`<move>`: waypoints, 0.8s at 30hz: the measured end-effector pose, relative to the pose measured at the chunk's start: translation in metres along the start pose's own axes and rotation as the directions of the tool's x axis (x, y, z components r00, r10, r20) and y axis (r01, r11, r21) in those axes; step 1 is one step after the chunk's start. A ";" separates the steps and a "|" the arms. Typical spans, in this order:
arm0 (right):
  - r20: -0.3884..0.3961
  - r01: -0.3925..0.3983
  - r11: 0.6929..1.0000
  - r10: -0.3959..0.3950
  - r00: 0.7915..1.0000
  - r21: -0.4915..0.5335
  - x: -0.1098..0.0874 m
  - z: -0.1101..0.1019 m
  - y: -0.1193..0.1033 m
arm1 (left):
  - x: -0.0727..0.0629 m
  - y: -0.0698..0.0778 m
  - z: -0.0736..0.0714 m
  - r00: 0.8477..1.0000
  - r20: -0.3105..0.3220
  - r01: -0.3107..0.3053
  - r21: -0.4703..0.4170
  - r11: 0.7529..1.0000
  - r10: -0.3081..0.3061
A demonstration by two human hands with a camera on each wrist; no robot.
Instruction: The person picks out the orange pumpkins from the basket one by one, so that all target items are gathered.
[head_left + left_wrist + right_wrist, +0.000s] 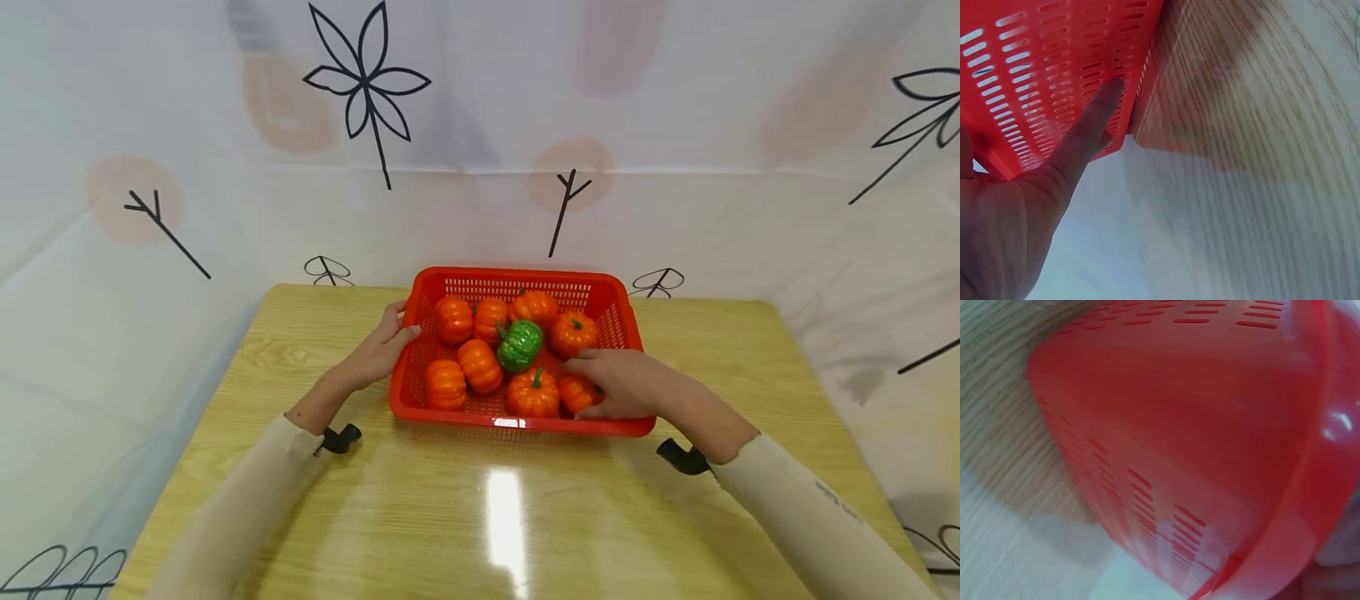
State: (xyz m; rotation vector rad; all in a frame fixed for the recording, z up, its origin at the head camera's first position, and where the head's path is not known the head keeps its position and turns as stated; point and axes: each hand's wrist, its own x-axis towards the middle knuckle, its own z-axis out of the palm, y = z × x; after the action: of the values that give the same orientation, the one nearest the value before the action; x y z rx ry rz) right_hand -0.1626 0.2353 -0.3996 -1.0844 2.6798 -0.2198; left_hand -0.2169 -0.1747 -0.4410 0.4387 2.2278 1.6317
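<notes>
A red plastic basket (517, 427) with slotted walls sits on the wooden table, holding several small orange pumpkins and one green pumpkin (520, 346). My left hand (378, 350) grips the basket's left rim, thumb over the top edge; in the left wrist view its fingers (1088, 128) lie along the outer wall. Reaching over the right rim, my right hand (622, 383) has its fingers and thumb around an orange pumpkin (576, 394) in the front right corner. The right wrist view shows mostly the basket's outer wall (1166, 425), with that hand largely hidden behind the rim.
Beside the gripped pumpkin stands another orange pumpkin (533, 394) with a green stem; one more (573, 335) lies behind it. The light wooden table (420, 508) extends toward me. A patterned white cloth (480, 217) hangs behind the table and along its sides.
</notes>
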 end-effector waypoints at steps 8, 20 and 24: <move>0.022 0.006 1.000 -0.005 1.000 -0.018 -0.001 -0.002 -0.001 | -0.002 0.005 0.002 1.000 -0.002 0.000 0.042 0.999 0.000; -0.048 0.115 0.991 -0.112 0.992 0.065 -0.002 -0.004 0.003 | 0.003 0.006 0.005 1.000 -0.022 0.009 0.055 0.998 -0.008; -0.069 0.145 0.985 -0.139 0.988 0.092 -0.002 -0.007 0.003 | 0.001 0.007 0.005 1.000 -0.026 0.005 0.054 0.999 -0.004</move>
State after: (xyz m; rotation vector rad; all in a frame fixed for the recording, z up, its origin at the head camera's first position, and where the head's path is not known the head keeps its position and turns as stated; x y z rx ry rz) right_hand -0.1649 0.2395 -0.3933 -1.2587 2.6169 -0.4117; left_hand -0.2149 -0.1683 -0.4354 0.4285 2.2940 1.5868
